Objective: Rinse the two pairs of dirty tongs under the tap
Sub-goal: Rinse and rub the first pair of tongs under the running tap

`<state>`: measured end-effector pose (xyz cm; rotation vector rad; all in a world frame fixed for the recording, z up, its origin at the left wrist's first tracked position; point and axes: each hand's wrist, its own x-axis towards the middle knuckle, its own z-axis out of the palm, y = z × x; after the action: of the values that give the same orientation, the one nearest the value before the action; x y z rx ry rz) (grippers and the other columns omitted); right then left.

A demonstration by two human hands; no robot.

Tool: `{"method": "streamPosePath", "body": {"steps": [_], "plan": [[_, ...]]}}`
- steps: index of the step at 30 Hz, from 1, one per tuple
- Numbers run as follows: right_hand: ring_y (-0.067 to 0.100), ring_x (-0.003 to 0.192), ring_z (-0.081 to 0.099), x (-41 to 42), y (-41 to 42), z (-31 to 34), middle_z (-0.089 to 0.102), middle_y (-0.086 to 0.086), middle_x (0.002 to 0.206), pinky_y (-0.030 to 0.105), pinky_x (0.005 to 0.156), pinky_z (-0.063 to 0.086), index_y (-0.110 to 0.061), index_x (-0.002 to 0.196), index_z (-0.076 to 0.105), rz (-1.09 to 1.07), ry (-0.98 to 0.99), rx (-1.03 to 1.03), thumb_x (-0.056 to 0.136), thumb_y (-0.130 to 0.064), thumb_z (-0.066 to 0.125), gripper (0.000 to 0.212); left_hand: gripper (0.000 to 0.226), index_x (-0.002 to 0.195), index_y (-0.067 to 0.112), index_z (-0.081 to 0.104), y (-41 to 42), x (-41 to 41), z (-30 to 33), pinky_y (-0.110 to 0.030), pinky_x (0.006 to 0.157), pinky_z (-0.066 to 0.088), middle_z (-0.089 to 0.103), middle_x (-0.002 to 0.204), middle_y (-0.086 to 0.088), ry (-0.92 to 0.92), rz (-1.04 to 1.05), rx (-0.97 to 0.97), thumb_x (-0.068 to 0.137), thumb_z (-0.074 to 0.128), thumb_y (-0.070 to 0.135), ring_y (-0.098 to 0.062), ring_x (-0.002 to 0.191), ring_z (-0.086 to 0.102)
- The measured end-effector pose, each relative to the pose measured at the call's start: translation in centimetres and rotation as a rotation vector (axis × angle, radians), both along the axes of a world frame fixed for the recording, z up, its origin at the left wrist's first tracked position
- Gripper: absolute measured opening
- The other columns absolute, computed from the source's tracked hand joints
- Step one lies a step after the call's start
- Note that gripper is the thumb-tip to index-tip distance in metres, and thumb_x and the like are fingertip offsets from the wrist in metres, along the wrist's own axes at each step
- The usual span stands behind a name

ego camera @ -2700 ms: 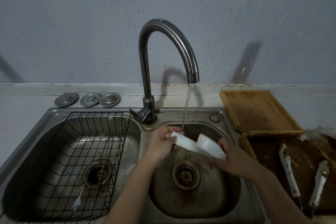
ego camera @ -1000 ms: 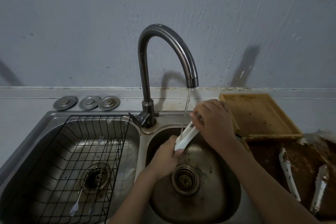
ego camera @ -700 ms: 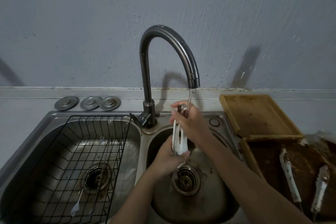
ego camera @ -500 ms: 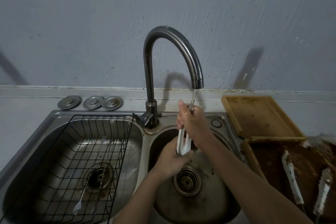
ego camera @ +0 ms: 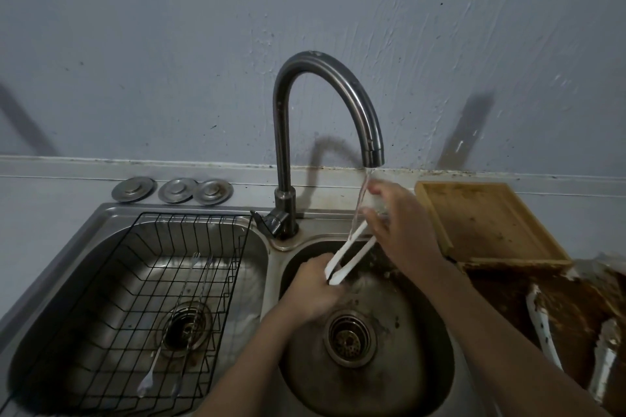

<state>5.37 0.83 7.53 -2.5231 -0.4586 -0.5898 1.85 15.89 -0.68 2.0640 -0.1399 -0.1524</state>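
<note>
White tongs — tilted under tap

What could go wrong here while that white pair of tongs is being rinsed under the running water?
1. The white tongs are wet and held only at their ends by the left hand and right hand; they might slip into the right basin.
2. The stream from the tap strikes the slanted tongs and may splash onto the wooden tray.
3. Two dirty tongs lie beside the sink; grime might carry over.
</note>
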Motion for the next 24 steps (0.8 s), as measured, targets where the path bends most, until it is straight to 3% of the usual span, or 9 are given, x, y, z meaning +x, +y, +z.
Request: {"method": "streamPosePath", "body": {"steps": [1, 3, 6, 9, 12, 16, 19, 22, 24], "plan": [[0.022, 0.119, 0.05, 0.1, -0.7, -0.7, 0.062, 0.006, 0.123, 0.047, 0.104, 0.035, -0.024, 0.111, 0.061, 0.005, -0.154, -0.302, 0.083, -0.034, 0.058, 0.03, 0.014, 0.065, 0.019, 0.052, 0.3, 0.3, 0.3, -0.022, 0.057, 0.04, 0.053, 0.062, 0.008, 0.011, -0.024, 0.051, 0.072, 0.063, 0.012, -0.006, 0.06, 0.051], [0.026, 0.122, 0.045, -0.2, -1.3, -1.9, 0.061, 0.005, 0.124, 0.051, 0.106, 0.025, -0.027, 0.104, 0.064, 0.177, -0.267, -0.643, 0.077, -0.05, 0.053, 0.037, 0.007, 0.077, 0.008, 0.059, 0.6, 0.8, 1.3, -0.019, 0.056, 0.039, 0.056, 0.066, 0.006, 0.036, -0.072, 0.09, 0.071, 0.06, 0.013, -0.008, 0.062, 0.052], [0.022, 0.094, 0.062, -0.5, -1.5, -3.6, 0.066, 0.001, 0.1, 0.042, 0.086, 0.049, -0.021, 0.105, 0.057, 0.344, -0.175, -0.779, 0.079, -0.059, 0.043, 0.048, 0.013, 0.084, 0.012, 0.06, 0.6, 1.3, 3.3, -0.015, 0.053, 0.038, 0.058, 0.072, 0.005, 0.084, -0.223, 0.15, 0.072, 0.061, 0.007, -0.01, 0.063, 0.052], [0.019, 0.076, 0.061, -0.5, -1.1, -3.9, 0.065, 0.001, 0.09, 0.033, 0.064, 0.049, -0.019, 0.097, 0.053, 0.356, -0.014, -0.81, 0.084, -0.056, 0.037, 0.042, 0.022, 0.094, 0.017, 0.062, 1.6, 1.1, 4.1, -0.022, 0.06, 0.048, 0.062, 0.082, 0.001, 0.128, -0.311, 0.212, 0.074, 0.069, 0.015, -0.018, 0.07, 0.063], [0.018, 0.075, 0.058, -1.4, -1.0, -4.6, 0.061, -0.002, 0.086, 0.032, 0.066, 0.047, -0.023, 0.093, 0.049, 0.286, 0.298, -0.479, 0.093, -0.048, 0.033, 0.031, 0.038, 0.105, 0.021, 0.062, 4.2, 1.3, 4.3, -0.011, 0.066, 0.047, 0.062, 0.095, 0.007, -0.001, -0.201, 0.185, 0.071, 0.079, 0.024, -0.006, 0.08, 0.059], [0.005, 0.052, 0.049, -3.1, -0.4, -5.9, 0.05, -0.007, 0.059, 0.02, 0.054, 0.039, -0.03, 0.068, 0.044, 0.147, 0.556, 0.193, 0.095, -0.043, 0.029, 0.033, 0.048, 0.104, 0.023, 0.048, 6.8, 1.0, 3.5, -0.019, 0.065, 0.047, 0.06, 0.084, 0.004, -0.181, 0.244, -0.082, 0.069, 0.08, 0.02, -0.01, 0.071, 0.058], [-0.001, 0.042, 0.047, -4.1, 1.0, -6.0, 0.05, -0.002, 0.061, 0.014, 0.044, 0.038, -0.025, 0.073, 0.05, 0.088, 0.774, 0.582, 0.098, -0.039, 0.03, 0.035, 0.05, 0.115, 0.012, 0.039, 7.5, 0.9, 1.6, -0.029, 0.067, 0.047, 0.063, 0.083, -0.004, -0.168, 0.521, -0.008, 0.079, 0.072, 0.021, -0.017, 0.073, 0.061], [0.002, 0.036, 0.041, -4.2, 1.5, -5.6, 0.049, 0.0, 0.059, 0.019, 0.039, 0.035, -0.015, 0.08, 0.053, 0.123, 0.879, 0.727, 0.098, -0.044, 0.026, 0.044, 0.063, 0.135, 0.007, 0.029, 7.3, 1.9, 0.7, -0.035, 0.077, 0.05, 0.065, 0.099, -0.011, -0.073, 0.572, 0.052, 0.086, 0.062, 0.029, -0.027, 0.091, 0.064], [0.008, 0.037, 0.037, -4.1, 1.6, -5.3, 0.048, -0.001, 0.054, 0.023, 0.039, 0.034, -0.009, 0.078, 0.053, 0.152, 0.9, 0.75, 0.096, -0.048, 0.024, 0.052, 0.051, 0.128, 0.006, 0.035, 7.0, 3.3, 1.0, -0.034, 0.077, 0.047, 0.064, 0.104, -0.012, -0.078, 0.573, 0.088, 0.09, 0.056, 0.032, -0.031, 0.095, 0.063]]}}
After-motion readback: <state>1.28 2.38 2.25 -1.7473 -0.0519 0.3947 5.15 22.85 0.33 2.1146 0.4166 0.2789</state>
